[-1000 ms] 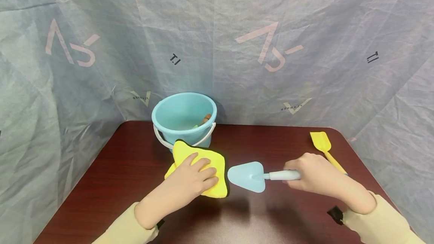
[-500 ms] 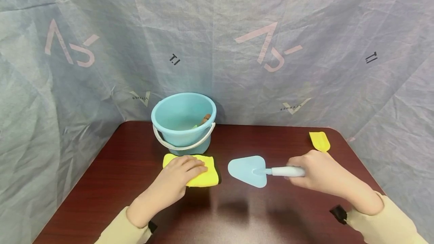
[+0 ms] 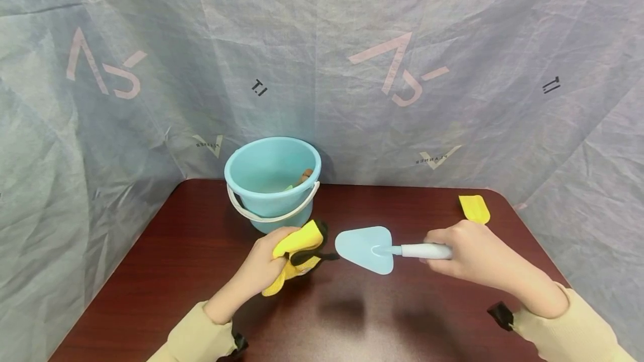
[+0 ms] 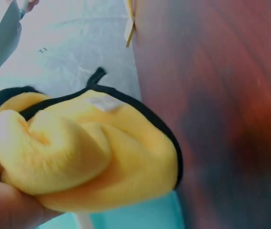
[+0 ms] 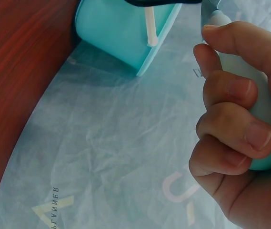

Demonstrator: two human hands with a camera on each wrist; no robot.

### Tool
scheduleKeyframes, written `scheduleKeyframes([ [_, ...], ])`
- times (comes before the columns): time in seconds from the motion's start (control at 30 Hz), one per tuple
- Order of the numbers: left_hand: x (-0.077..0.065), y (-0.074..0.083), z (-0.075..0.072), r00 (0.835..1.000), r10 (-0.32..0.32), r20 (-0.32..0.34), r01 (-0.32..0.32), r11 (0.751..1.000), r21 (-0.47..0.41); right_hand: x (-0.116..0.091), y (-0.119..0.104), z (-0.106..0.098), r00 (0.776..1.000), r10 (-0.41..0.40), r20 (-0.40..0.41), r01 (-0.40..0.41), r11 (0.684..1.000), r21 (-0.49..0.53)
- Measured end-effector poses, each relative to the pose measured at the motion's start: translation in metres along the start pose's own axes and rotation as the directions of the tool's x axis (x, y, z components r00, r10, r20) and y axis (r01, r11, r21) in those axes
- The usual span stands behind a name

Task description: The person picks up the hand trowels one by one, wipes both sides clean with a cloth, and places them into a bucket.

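My left hand (image 3: 259, 261) grips a yellow cloth with black edging (image 3: 301, 239), bunched and folded, in front of the bucket. In the left wrist view the cloth (image 4: 140, 148) bulges out past the thumb, a small pale tag on its face. My right hand (image 3: 468, 247) grips a light blue trowel (image 3: 367, 249) by its white handle, fingers curled round it. The blade points left toward the cloth, held level above the table. In the right wrist view the fingers wrap the trowel handle (image 5: 240, 67).
A light blue bucket (image 3: 271, 205) with a white handle stands at the back left, a brown and a green item inside. A yellow toy shovel (image 3: 474, 209) lies at the back right, partly hidden by my right hand. Grey fabric (image 3: 322, 71) hangs behind the dark red table (image 3: 166, 261).
The cloth, first spread under my left fingers, has been bunched and turned in the grip, showing its black edging. The right hand has raised the trowel slightly.
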State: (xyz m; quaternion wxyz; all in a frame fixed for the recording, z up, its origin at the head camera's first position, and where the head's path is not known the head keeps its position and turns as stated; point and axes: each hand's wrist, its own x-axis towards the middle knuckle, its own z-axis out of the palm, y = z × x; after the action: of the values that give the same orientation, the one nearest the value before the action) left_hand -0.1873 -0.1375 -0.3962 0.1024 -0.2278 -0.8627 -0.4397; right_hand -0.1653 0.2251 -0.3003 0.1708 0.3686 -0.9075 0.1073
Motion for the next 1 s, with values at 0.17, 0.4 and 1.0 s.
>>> scheduleKeyframes([
  [0.17,0.005,0.008,0.004,0.987,-0.145,0.061,0.157,0.935,-0.319,0.002,-0.002,0.000,1.000,0.000,-0.009,0.000,1.000,0.000],
  [0.4,0.012,0.009,0.018,0.937,-0.273,0.218,0.348,0.682,-0.643,0.004,-0.005,0.001,1.000,0.017,-0.016,-0.018,0.999,-0.030],
  [1.0,0.022,0.023,0.065,0.827,0.002,0.562,0.559,0.090,-0.824,0.011,-0.007,0.003,0.996,0.065,0.062,-0.065,0.998,0.009],
])
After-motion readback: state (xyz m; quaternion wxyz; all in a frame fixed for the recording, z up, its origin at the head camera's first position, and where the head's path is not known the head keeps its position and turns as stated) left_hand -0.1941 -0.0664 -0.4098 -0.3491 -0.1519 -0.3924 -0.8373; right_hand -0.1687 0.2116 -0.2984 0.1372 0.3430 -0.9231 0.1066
